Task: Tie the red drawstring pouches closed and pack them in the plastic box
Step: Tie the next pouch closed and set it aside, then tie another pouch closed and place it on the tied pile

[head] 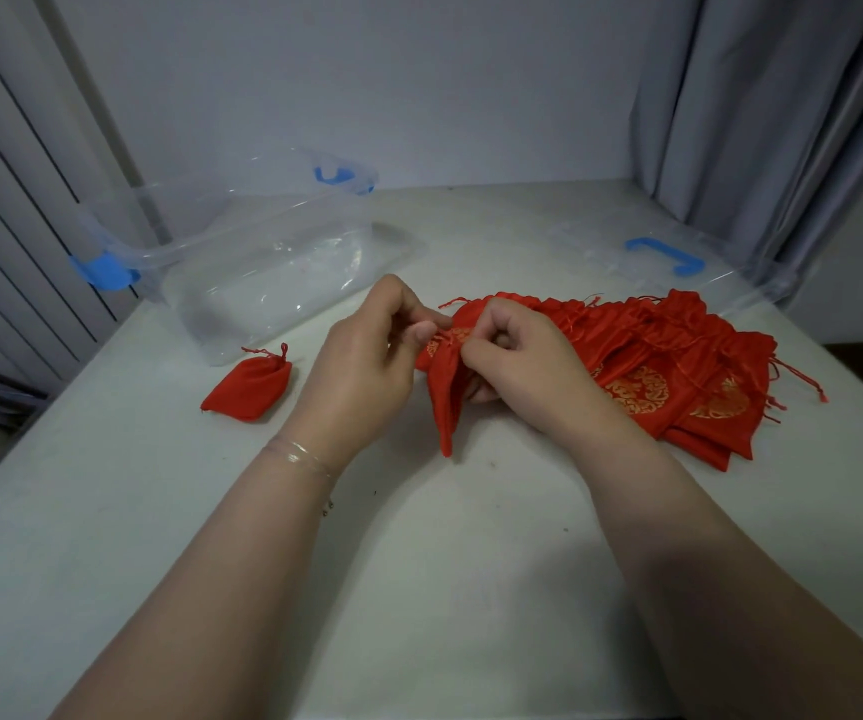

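Both hands worked at the gathered neck of a soft red fabric pouch (445, 392) on the matt white table (419, 563). The left hand (367, 356) and the right hand (517, 356) each had curled fingers pinching its thin red drawstring (445, 339). Just right of this pouch lay a flat pile of red pouches (678, 366) with round gold printed emblems, not readable. Left of it lay one tied red pouch (247, 389). Behind that one stood the clear plastic box (263, 262) with blue clips.
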{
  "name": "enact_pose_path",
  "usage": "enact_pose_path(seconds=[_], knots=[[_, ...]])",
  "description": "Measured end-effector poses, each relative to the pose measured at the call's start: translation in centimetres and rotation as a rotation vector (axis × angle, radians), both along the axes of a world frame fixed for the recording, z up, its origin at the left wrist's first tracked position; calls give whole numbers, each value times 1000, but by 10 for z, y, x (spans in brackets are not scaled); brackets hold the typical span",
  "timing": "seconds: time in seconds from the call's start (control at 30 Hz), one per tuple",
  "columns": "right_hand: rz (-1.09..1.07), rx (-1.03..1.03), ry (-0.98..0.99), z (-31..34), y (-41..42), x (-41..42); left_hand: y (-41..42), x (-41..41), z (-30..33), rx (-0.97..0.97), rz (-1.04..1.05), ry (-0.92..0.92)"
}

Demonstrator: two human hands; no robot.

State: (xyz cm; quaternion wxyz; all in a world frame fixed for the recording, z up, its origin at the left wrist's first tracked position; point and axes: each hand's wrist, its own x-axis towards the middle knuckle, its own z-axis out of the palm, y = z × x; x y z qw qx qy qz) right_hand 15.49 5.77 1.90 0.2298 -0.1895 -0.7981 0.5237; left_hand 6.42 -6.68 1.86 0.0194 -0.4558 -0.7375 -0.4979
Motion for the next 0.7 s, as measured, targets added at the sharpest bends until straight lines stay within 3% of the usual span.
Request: enact_pose_path(seconds=[0.1,0.23,0.33,0.4,0.53,0.7], knots=[[38,-125,19,-3,-2,-2,4,-2,-6,-19,-73,-108],[54,81,-6,-7,-5,-3,9,-1,-9,-5,-39,-166],[61,197,-16,-11,-3,-3,7,-6,-8,-82,17,-68],[22,277,6,-15,1,-3,-1,-18,-7,-158,124,14],[-115,506,5,-19,15,-7,-27,-55,-4,-333,535,98],[-99,652,-253,-30,22,-12,-46,-82,-17,-611,744,45]])
